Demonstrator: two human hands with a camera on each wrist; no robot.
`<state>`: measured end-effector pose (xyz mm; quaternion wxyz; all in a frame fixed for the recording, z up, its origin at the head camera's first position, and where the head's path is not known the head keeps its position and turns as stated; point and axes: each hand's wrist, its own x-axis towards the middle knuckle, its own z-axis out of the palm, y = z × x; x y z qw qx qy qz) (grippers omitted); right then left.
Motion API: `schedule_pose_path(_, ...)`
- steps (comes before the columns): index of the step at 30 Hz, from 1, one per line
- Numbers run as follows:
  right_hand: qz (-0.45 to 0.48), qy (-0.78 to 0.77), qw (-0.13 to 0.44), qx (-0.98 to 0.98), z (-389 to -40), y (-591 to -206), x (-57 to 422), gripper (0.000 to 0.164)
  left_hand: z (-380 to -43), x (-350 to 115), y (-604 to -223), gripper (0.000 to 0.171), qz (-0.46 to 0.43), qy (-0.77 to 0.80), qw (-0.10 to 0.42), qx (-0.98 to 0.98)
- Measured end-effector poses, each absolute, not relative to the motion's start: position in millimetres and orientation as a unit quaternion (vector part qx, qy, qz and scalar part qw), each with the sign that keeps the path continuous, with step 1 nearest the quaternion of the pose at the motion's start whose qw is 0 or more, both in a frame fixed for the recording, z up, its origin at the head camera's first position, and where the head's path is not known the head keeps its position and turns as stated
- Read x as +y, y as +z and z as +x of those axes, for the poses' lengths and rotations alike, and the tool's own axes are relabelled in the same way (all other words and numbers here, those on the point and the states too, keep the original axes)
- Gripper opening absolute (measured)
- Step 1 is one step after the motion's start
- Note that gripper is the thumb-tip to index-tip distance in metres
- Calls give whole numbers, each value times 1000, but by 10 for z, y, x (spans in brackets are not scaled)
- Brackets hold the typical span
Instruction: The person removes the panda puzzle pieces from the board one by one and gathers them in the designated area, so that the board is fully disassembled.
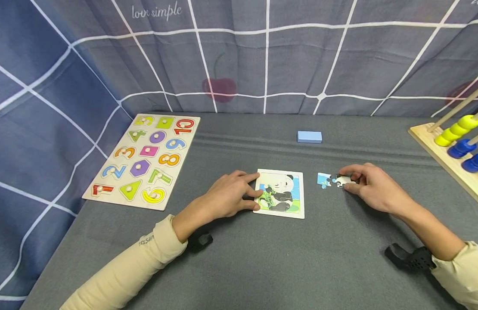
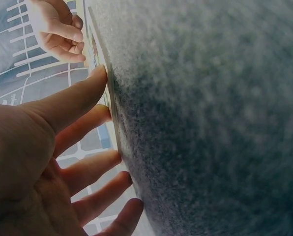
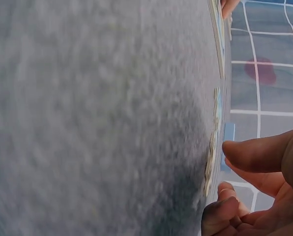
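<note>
White-framed square panda jigsaw [image 1: 279,193] lies centrally on dark grey cloth [image 1: 270,262]. The left hand [image 1: 231,196], fingers spread, touches its left edge. To the right, the right hand [image 1: 372,187] pinches small panda-print jigsaw pieces [image 1: 341,181] between thumb and curled fingers. Farther left lies a cream number-and-shape board [image 1: 154,163]; far right, a wooden stand with yellow and blue beads [image 1: 456,165]; beyond, a pale blue block [image 1: 309,137].

Head view downward, close wrist views seemingly sideways, all sharing curtain [image 1: 297,64]
</note>
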<state>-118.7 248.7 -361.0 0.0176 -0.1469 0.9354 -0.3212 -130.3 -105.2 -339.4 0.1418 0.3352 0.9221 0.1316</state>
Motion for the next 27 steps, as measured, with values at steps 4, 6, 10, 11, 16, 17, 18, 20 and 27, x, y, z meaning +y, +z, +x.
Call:
schedule_pose_path(4, -156, -322, 3, 934, -1155, -3602, 2427, 27, -1303, -1056, -3396, 40, 336, 131, 140, 922)
schedule_pose_path(6, -160, -328, 1, 931, -1134, -3590, 2380, 27, -1303, -1058, -3398, 40, 336, 131, 139, 922)
schedule_pose_path(10, -170, -342, 0, 924, -1097, -3573, 2246, 27, -1303, -1063, -3401, 40, 336, 132, 137, 922)
schedule_pose_path(11, -172, -345, 1, 923, -1088, -3570, 2206, 26, -1302, -1064, -3401, 40, 336, 132, 137, 923)
schedule_pose_path(16, -177, -358, 19, 916, -1041, -3567, 2005, 24, -1301, -1067, -3406, 39, 338, 131, 136, 922)
schedule_pose_path(17, -180, -362, 23, 914, -1037, -3568, 1968, 24, -1301, -1067, -3406, 40, 339, 131, 136, 922)
schedule_pose_path(18, -182, -367, 29, 912, -1036, -3568, 1932, 24, -1302, -1068, -3409, 40, 339, 130, 136, 922)
schedule_pose_path(20, -188, -378, 40, 906, -1041, -3565, 1868, 24, -1304, -1069, -3410, 40, 339, 130, 137, 922)
schedule_pose_path(27, -198, -401, 80, 891, -1118, -3548, 1703, 24, -1307, -1058, -3402, 40, 339, 125, 139, 922)
